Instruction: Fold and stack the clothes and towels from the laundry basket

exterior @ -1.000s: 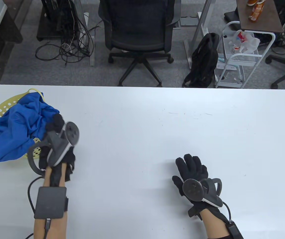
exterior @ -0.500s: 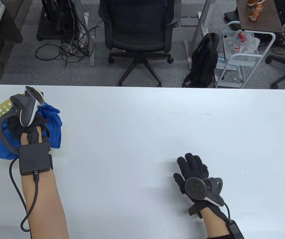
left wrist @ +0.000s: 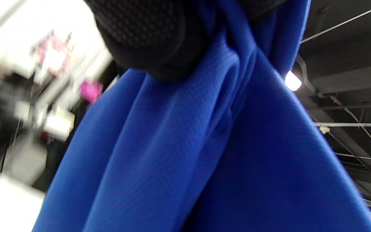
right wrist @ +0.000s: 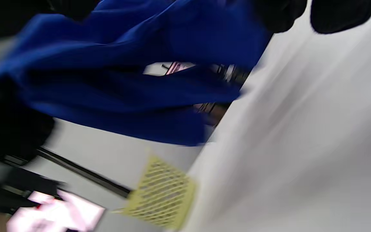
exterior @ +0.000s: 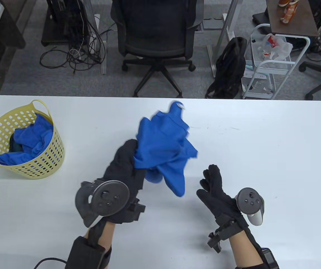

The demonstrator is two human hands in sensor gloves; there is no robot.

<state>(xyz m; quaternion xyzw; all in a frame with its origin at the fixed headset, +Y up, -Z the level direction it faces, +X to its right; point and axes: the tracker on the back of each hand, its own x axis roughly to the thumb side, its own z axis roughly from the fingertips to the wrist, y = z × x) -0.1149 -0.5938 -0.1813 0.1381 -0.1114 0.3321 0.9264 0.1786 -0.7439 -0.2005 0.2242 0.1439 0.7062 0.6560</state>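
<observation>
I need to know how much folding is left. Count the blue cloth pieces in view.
2 at least. One hangs from the left hand over the table: blue cloth. More blue fabric lies in the yellow basket, possibly several pieces.

Table view: bright, even overhead light, soft faint shadows on the white table [exterior: 261,157]. Blue garment [exterior: 163,145] motion-blurred at 12 o'clock. Both wrist views heavily smeared; ceiling lamp [left wrist: 292,81] glares at 2 o'clock.
</observation>
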